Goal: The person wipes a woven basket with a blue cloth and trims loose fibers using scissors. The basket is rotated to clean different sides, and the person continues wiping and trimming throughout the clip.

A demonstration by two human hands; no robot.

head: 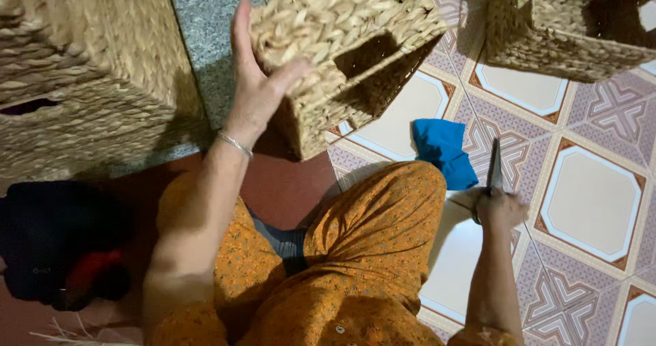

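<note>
Woven from straw-coloured fibre, the tilted basket is steadied by the spread left hand against its near side, while scissors, pointing up-frame, are clenched in the right hand well apart.

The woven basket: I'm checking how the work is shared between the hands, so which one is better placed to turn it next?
Probably the left hand: it already rests against the tilted woven basket. The right hand is apart from it, low over the tiled floor, closed on scissors beside a blue cloth.
</note>
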